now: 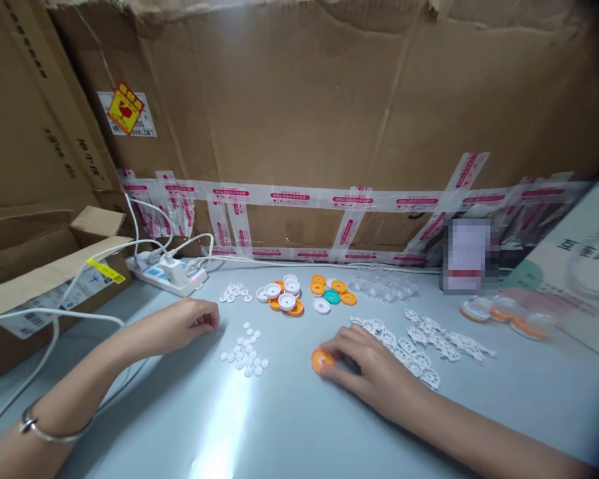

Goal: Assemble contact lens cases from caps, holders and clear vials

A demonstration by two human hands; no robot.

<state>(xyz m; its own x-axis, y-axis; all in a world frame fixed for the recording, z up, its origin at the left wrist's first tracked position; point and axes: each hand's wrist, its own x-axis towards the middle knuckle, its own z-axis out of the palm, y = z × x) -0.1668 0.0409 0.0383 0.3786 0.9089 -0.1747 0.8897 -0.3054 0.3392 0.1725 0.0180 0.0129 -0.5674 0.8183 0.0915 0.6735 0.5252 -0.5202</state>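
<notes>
Between the thumb and fingers of my right hand (362,362) is an orange round plastic disc (323,360), held low over the table. My left hand (192,320) is at the left with its fingers curled together; whatever they may hold is hidden. Near it are small white round caps (248,352) spread on the table and white stemmed pieces (234,291) in a small heap. Behind, between the hands, lie white and orange wheel-like discs (287,303) and a group of orange, white and teal rings (331,297). White spoked plastic pieces (414,359) lie beside my right hand.
Clear plastic parts (383,285) lie at the back, left of a blurred-out phone-like object (466,256). Orange-and-white round pieces (532,326) rest at the right. A power strip (172,273) with white cables and an open cardboard box (54,293) stand left; a large carton (279,120) borders the back.
</notes>
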